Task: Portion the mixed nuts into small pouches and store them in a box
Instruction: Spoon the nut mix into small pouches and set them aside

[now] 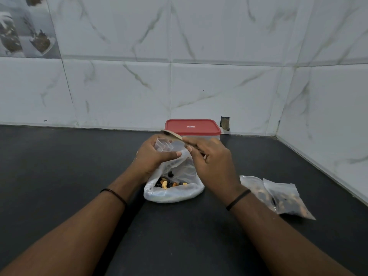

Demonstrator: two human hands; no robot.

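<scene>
A white plastic bag (175,193) lies open on the black counter, with mixed nuts (169,183) showing inside. Above it my left hand (153,156) holds a small clear pouch (165,146) by its mouth. My right hand (209,158) grips a wooden spoon (173,135) whose bowl tilts over the pouch's opening. Two filled clear pouches (278,196) lie overlapping on the counter to the right. A clear box with a red lid (192,127), closed, stands behind my hands against the wall.
The black counter (59,166) runs left and right to white marble-look tiled walls; a corner lies at the far right. A small dark hole (225,123) breaks the tile beside the box.
</scene>
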